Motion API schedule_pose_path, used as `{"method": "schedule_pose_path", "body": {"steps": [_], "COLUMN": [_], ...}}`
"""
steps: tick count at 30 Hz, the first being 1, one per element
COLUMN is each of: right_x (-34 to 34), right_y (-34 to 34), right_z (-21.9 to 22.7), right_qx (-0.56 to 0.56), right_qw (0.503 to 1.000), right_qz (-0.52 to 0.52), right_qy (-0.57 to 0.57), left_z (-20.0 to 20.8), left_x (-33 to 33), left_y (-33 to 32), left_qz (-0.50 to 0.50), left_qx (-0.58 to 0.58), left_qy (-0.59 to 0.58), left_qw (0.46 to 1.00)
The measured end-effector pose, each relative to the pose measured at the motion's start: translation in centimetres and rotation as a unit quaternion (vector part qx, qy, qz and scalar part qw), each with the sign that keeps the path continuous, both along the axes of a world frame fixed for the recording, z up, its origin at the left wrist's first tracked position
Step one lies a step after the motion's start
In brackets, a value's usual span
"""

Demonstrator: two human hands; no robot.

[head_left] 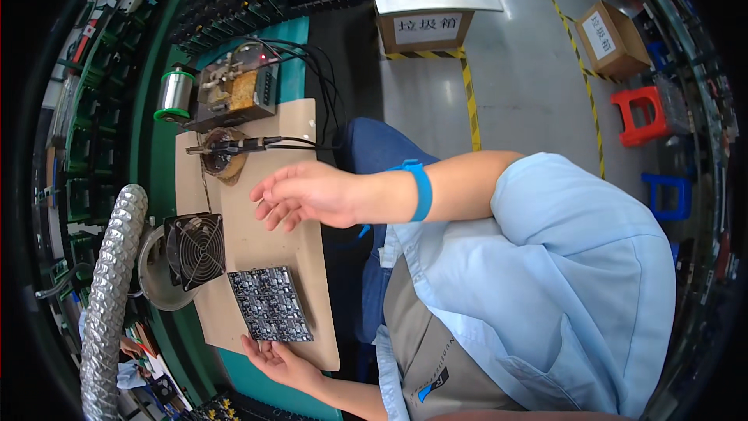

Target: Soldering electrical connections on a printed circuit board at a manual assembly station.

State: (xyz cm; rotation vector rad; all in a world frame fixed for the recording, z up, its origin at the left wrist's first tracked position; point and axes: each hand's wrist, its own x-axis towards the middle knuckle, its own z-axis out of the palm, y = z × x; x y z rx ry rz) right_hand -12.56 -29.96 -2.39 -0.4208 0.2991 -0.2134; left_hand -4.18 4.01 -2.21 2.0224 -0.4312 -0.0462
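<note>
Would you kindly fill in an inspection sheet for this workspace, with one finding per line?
Surface: a brown sheet lies over a green bench top.
Job's things: a populated circuit board lies flat on the sheet.
Clutter: a black fan, a wire spool with green ends and a black-handled tool stand or lie near the board's far side and beyond.
Hands: the right hand is open and holds nothing; the left hand is at the board's edge, contact unclear.
Cables: black cables run beside the bench edge.
Surroundings: a silver duct, cardboard boxes, a red stool.
</note>
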Motion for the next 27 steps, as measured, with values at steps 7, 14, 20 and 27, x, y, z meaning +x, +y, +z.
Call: {"method": "schedule_pose_path", "body": {"steps": [7,14,20,27], "right_x": [-3.3,-2.9,1.0,2.9], "right_y": [-5.2,-8.8,-11.8,-12.9], "right_z": [-0.2,-2.3,-3.8,-3.6], "right_qx": [-0.295,-0.157,0.07,0.118], "right_qw": [0.93,0.953,0.962,0.958], "right_qz": [-0.219,-0.256,-0.253,-0.232], "right_qy": [-0.016,-0.027,-0.08,-0.118], "left_z": [-0.3,-1.5,-1.4,-0.9], "left_x": [0.1,0.8,1.2,0.5], "left_y": [0.3,1.5,1.0,-0.4], "left_qz": [-0.026,0.017,0.023,0.042], "left_qx": [-0.01,0.034,0.041,0.038], "left_qy": [-0.002,-0.027,-0.046,-0.08], "left_qw": [1.0,0.999,0.998,0.995]}}
